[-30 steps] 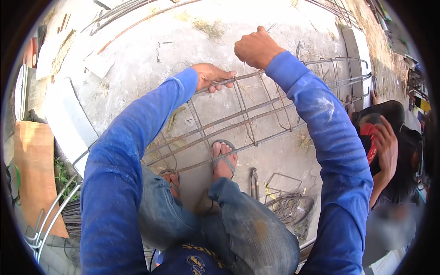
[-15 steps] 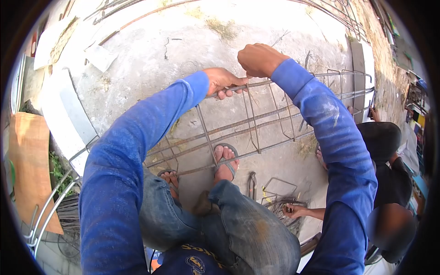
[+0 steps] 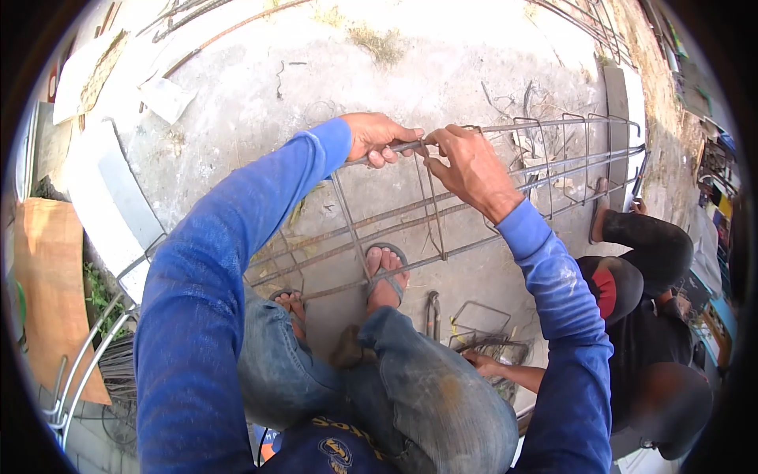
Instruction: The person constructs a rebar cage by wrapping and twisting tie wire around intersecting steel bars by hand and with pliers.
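Observation:
A long cage of steel bars and square wire stirrups (image 3: 433, 207) lies across the view in front of my feet. My left hand (image 3: 379, 139) is wrapped round its top bar, thumb pointing right. Just to the right, my right hand (image 3: 467, 164) has its fingers pinched at the joint of that bar and a stirrup. Whatever small thing those fingers hold is too small to make out.
At the right a co-worker (image 3: 651, 340) in dark clothes reaches a hand (image 3: 483, 365) to a bundle of wire (image 3: 505, 351). Pliers or cutters (image 3: 433, 316) lie near my foot. Pale blocks (image 3: 118, 197) stand at both cage ends; a wooden board (image 3: 51, 292) is at left.
My right hand has come down from above the cage onto the top bar beside my left hand, which keeps its hold. The co-worker has leaned in and put a hand at the wire bundle.

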Motion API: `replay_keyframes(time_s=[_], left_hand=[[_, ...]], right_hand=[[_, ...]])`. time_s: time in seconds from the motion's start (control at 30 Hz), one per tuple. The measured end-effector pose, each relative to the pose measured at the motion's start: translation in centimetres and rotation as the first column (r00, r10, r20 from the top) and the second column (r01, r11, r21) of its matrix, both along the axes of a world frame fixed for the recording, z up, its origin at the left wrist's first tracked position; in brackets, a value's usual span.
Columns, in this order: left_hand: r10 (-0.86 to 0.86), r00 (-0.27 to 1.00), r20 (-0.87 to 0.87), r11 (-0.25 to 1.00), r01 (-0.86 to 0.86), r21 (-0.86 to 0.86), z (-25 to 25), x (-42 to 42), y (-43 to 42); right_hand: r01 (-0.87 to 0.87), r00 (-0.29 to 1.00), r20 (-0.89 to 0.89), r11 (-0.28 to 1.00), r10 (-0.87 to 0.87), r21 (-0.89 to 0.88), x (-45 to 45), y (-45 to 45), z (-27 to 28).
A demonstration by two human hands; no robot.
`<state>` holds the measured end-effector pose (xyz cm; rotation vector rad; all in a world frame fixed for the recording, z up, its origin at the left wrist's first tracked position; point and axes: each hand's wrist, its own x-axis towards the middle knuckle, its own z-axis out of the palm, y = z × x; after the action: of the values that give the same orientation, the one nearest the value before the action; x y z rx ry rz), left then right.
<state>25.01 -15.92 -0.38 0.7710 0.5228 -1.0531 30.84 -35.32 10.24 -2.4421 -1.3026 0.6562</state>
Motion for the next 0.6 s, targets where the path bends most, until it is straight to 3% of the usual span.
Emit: replay_keyframes(time_s=[0.13, 0.43, 0.6], left_hand=[[0.002, 1.0, -0.004, 0.998, -0.002, -0.064, 0.0, 0.0, 0.1], [-0.008, 1.0, -0.021, 0.997, 0.007, -0.082, 0.0, 0.3, 0.2], [-0.03, 1.0, -0.004, 0.992, 0.03, -0.119, -0.6, 0.2, 0.2]], right_hand=[[-0.087, 0.991, 0.094, 0.991, 0.097, -0.103, -0.8, -1.7, 0.2], [-0.249, 0.937, 0.23, 0.964, 0.264, -0.092, 2.1, -1.1, -0.1], [-0.331, 0.921, 0.174, 0.935, 0.349, -0.125, 3.9, -0.1, -0.9]])
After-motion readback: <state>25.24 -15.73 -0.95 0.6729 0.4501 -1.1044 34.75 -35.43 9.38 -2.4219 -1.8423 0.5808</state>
